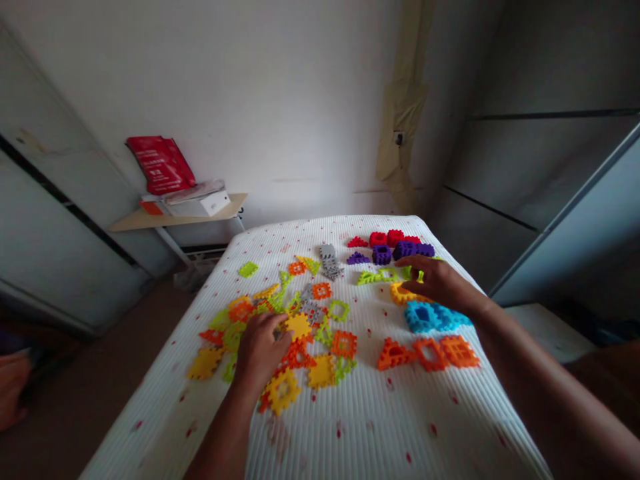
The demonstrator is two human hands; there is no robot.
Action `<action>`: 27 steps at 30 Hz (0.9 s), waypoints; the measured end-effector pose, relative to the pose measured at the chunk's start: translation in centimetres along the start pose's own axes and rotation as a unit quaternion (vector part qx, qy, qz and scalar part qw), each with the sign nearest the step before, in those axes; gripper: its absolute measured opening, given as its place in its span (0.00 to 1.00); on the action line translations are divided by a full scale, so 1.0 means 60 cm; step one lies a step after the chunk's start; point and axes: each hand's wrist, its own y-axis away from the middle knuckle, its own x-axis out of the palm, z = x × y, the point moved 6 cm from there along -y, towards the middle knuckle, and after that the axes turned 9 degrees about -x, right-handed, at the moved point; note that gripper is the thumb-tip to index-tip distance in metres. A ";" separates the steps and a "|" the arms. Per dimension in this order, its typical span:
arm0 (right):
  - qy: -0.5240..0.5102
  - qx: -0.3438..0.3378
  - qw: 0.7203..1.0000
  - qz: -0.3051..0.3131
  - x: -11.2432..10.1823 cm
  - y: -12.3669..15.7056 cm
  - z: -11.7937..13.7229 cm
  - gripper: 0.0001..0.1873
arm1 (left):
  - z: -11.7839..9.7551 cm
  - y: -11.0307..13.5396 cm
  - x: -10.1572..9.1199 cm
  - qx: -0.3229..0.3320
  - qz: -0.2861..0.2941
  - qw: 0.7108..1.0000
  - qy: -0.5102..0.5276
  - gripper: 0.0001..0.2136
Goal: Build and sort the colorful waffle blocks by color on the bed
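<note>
My left hand [260,350] is over the mixed pile on the left, its thumb and fingers closed on the edge of a yellow square toy piece [299,325] with notched edges. Around it lie orange frame pieces [345,343], yellow squares [321,371] and lime-green pieces [339,310]. On the right, my right hand [435,280] reaches over a row of lime-green pieces [369,277], fingers apart, with green showing between thumb and fingers. Yellow-orange pieces [400,293] lie just below that hand, partly hidden by it. Blue pieces [433,317] are nearer to me.
Red pieces [379,239] and purple pieces [381,255] form rows at the back right. Orange pieces [430,353] make the front row. Grey pieces [328,252] lie mid-bed. A white ribbed cover [320,447] spreads underneath. A side table [235,205] carries a box and red bag.
</note>
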 end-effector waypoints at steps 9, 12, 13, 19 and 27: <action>-0.038 -0.102 0.992 0.066 0.058 0.001 0.140 0.17 | -0.021 0.014 0.020 -0.002 0.040 0.984 -0.173 0.18; -0.018 -0.179 0.978 0.107 0.084 -0.007 0.191 0.19 | -0.021 0.010 0.020 0.023 -0.005 0.988 -0.150 0.17; -0.008 -0.192 0.974 0.116 0.095 -0.010 0.203 0.20 | -0.023 0.011 0.021 0.039 -0.021 0.991 -0.127 0.18; 0.060 -0.208 0.968 0.128 0.157 -0.013 0.231 0.25 | -0.045 0.029 0.047 0.048 -0.029 0.994 0.095 0.16; 0.047 -0.190 0.970 0.142 0.184 -0.010 0.212 0.24 | -0.040 0.037 0.070 -0.092 0.066 0.959 0.258 0.17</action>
